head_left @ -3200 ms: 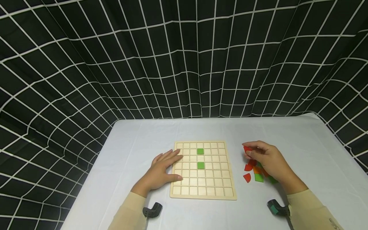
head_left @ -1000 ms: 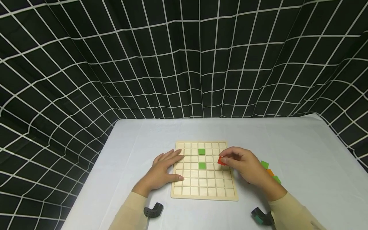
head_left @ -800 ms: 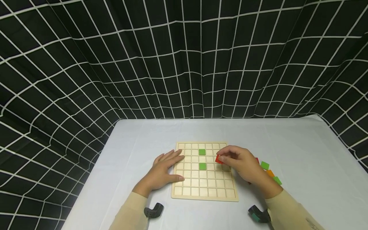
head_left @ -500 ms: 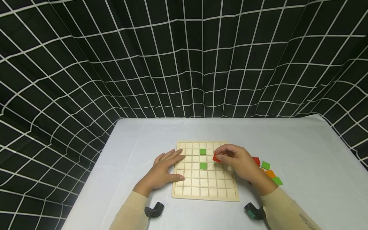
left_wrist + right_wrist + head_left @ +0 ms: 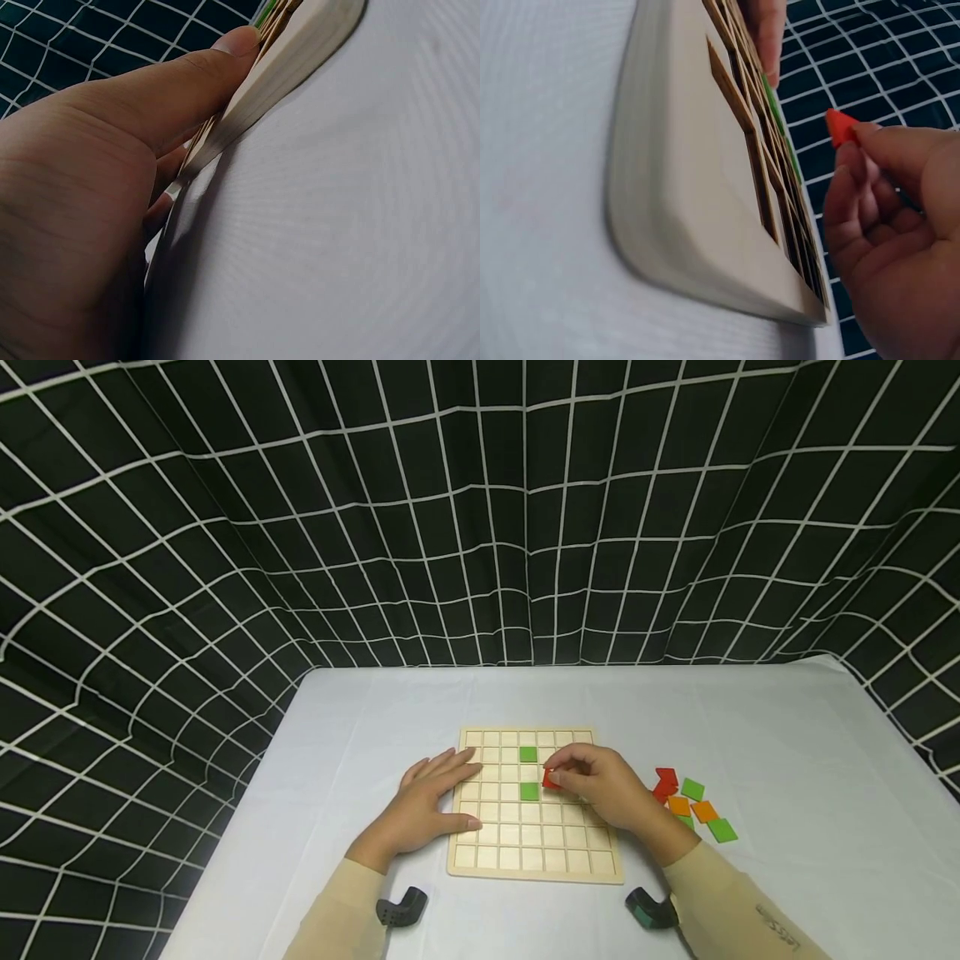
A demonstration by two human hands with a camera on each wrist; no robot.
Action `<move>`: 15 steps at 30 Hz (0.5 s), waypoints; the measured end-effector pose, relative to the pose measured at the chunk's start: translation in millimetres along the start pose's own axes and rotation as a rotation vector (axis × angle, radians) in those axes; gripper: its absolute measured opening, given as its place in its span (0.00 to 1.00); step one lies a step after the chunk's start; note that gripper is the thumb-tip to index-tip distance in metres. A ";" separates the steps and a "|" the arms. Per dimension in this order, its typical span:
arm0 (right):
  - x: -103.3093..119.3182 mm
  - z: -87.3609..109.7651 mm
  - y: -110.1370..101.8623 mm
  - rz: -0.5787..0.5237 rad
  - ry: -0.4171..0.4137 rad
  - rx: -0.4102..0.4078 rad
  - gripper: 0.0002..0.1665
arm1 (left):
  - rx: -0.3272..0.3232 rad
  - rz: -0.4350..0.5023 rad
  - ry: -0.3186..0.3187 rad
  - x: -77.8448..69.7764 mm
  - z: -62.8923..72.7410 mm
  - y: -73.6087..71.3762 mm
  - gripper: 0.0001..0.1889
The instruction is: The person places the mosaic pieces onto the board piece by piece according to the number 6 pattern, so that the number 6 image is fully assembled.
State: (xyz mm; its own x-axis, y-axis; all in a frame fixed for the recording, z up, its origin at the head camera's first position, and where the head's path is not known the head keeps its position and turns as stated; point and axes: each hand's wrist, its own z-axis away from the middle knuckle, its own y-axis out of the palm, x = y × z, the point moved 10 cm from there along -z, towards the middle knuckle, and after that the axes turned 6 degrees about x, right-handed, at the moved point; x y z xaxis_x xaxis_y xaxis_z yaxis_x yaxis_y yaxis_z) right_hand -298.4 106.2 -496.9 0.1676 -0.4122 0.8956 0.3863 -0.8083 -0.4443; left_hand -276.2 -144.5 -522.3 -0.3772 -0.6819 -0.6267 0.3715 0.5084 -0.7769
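Observation:
A wooden grid board (image 5: 525,852) lies on the white table, with two green tiles (image 5: 528,754) in its cells, one above the other (image 5: 529,791). My right hand (image 5: 592,785) pinches a red tile (image 5: 551,781) just above the board, right of the lower green tile; the right wrist view shows that red tile (image 5: 841,126) held at my fingertips (image 5: 870,139) over the board (image 5: 690,187). My left hand (image 5: 427,802) rests flat on the board's left edge, its thumb (image 5: 187,82) lying on the board's rim (image 5: 300,52).
Loose red, green and orange tiles (image 5: 690,802) lie on the table right of the board. Two dark wrist-camera mounts (image 5: 401,908) show near my sleeves at the front edge. A black grid-patterned curtain (image 5: 480,510) closes off the back and sides.
My right hand took a red tile from the pile at the right and carried it leftward over the board, ending beside the lower green tile. My left hand has stayed put.

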 end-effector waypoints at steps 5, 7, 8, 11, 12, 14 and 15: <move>-5.7 -2.0 5.1 0.036 -0.007 0.009 0.07 | -0.003 0.004 -0.007 0.6 0.0 0.1 0.45; -6.3 -2.4 6.2 0.051 -0.019 0.009 0.07 | -0.001 0.007 -0.011 0.6 0.0 0.1 0.45; -6.6 -2.4 6.5 0.058 -0.022 0.007 0.08 | -0.001 0.007 -0.014 0.9 -0.1 0.3 0.45; -7.6 -2.1 7.6 0.068 -0.022 0.006 0.07 | -0.003 0.009 -0.013 1.5 -0.4 0.8 0.45; -7.8 -1.9 7.8 0.070 -0.021 0.006 0.07 | -0.004 0.009 -0.013 1.6 -0.5 0.9 0.45; -8.6 -1.4 8.2 0.077 -0.014 0.005 0.08 | -0.004 0.006 -0.012 2.1 -0.8 1.2 0.45; -8.6 -1.2 8.3 0.082 -0.015 0.004 0.08 | -0.005 0.007 -0.010 2.2 -0.9 1.3 0.45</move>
State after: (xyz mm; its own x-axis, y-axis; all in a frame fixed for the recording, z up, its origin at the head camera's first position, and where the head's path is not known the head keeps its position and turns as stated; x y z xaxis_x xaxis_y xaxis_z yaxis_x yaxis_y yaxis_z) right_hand -297.6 102.5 -508.3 0.2122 -0.4711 0.8562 0.3746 -0.7700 -0.5165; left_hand -277.3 -144.9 -524.7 -0.3662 -0.6837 -0.6312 0.3696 0.5156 -0.7730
